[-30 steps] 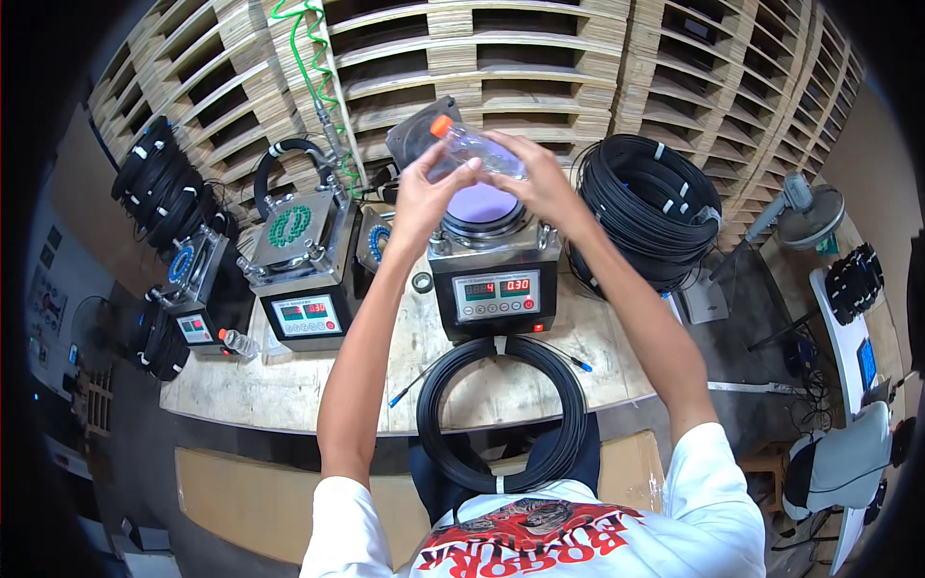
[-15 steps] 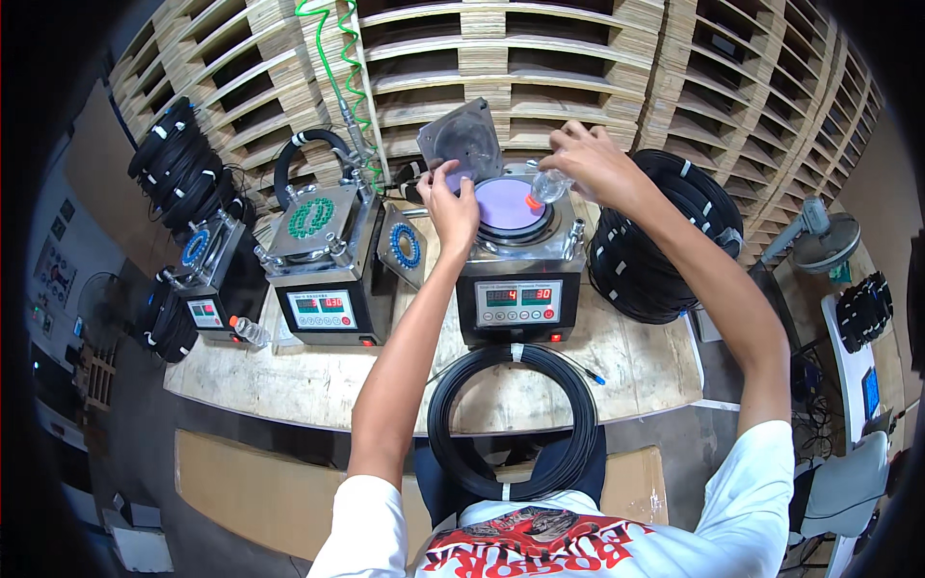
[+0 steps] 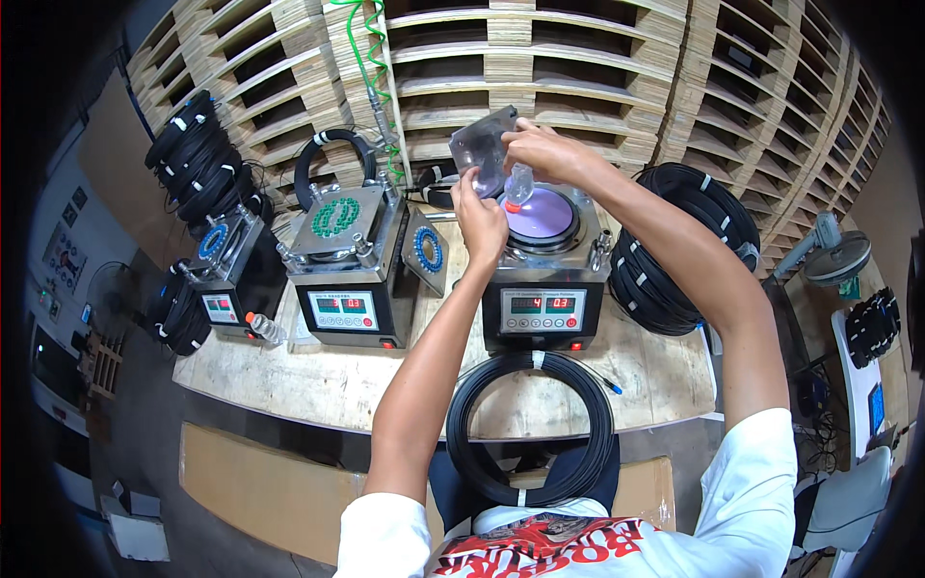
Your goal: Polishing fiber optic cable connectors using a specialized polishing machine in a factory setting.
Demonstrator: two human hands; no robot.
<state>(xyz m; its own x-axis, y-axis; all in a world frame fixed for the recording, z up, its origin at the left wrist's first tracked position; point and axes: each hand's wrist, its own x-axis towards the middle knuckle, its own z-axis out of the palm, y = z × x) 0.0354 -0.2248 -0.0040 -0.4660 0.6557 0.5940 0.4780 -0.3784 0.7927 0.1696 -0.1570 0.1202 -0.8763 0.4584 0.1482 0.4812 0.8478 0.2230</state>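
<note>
My right hand (image 3: pixel 544 154) grips a clear squeeze bottle (image 3: pixel 521 185) tipped upside down. Its orange tip points at the left part of the round purple pad (image 3: pixel 542 214) on the right-hand polishing machine (image 3: pixel 542 316); whether it touches cannot be told. Closed fingertips of my left hand (image 3: pixel 480 220) are beside the pad's left edge, in front of the upright square metal plate (image 3: pixel 485 144). Something thin and purplish shows at those fingertips, too unclear to name. A black cable coil (image 3: pixel 462 405) lies at the table's front edge, partly over my lap.
Two more polishing machines (image 3: pixel 344 313) (image 3: pixel 220 308) stand to the left, with a second bottle (image 3: pixel 264 328) before them. A metal plate ringed with blue parts (image 3: pixel 425 249) leans beside the middle one. Black cable coils (image 3: pixel 684 246) are stacked at right; wooden pallets (image 3: pixel 540 67) rise behind.
My right hand and the bottle have moved left across the pad, and the bottle is more upright. The left hand remains by the plate. The machine's lit display has changed.
</note>
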